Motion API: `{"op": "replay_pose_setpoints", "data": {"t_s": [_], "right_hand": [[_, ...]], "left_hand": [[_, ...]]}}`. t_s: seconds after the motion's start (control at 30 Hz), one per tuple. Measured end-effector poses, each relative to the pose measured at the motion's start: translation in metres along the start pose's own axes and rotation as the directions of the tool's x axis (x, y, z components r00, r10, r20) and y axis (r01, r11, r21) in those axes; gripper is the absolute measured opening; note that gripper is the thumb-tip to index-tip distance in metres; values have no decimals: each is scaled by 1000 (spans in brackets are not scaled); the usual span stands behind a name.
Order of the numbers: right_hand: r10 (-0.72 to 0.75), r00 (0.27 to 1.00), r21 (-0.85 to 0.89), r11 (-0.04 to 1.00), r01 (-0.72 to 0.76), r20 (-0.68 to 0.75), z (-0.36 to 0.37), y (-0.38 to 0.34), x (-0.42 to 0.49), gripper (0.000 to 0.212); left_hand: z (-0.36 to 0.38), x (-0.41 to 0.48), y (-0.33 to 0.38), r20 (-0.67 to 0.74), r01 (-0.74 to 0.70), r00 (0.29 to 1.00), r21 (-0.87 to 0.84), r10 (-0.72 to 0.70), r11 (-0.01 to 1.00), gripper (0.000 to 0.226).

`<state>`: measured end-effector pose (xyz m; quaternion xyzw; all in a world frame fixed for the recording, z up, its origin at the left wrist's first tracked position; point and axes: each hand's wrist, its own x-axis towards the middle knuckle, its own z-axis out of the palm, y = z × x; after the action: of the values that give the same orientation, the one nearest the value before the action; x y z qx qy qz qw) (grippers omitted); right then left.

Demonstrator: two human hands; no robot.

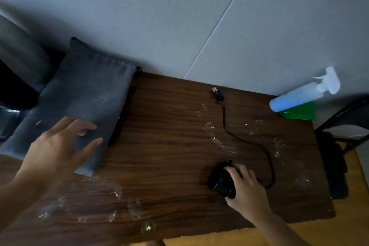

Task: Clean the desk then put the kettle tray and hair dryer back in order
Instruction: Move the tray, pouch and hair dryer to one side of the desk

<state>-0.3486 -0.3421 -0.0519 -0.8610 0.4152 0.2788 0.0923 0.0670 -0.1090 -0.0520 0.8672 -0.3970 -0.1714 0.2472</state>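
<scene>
At far left I see my left hand (60, 146) reaching forward with the fingers spread and nearly straight over the near end of a grey pouch (85, 90). I cannot tell whether it presses the cloth or hangs just above it. The pouch lies slanted across the desk's (169, 166) left edge, and its far end runs into a dark blur I cannot read. Clear, shiny scraps (117, 189) lie scattered on the wood. Further right, a plug (217, 94) lies near the wall, and its cord (229, 132) snakes toward me to the black dryer (220, 182). My right hand (247, 191) grips the dryer with curled fingers that hide much of its body. At the far right corner a spray bottle (299, 96) lies on a green cloth (301, 112).
</scene>
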Motion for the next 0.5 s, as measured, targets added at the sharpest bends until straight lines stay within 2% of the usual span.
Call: {"op": "replay_pose_setpoints", "data": {"t_s": [0.1,0.2,0.37,0.5], "right_hand": [[-1,999,13,1000,1,40,-4,4,5,99],[5,994,3,1000,-5,106,-13,6,14,121],[-19,989,-98,995,33,146,-23,5,23,117],[40,988,-112,993,-23,151,-42,-3,19,115]], "left_hand": [[4,4,7,-29,-45,999,-25,44,999,25],[9,4,18,13,-90,996,-39,91,995,29],[11,-1,51,113,-134,984,-66,141,989,39],[12,-3,77,224,-141,960,-120,165,983,47]]}}
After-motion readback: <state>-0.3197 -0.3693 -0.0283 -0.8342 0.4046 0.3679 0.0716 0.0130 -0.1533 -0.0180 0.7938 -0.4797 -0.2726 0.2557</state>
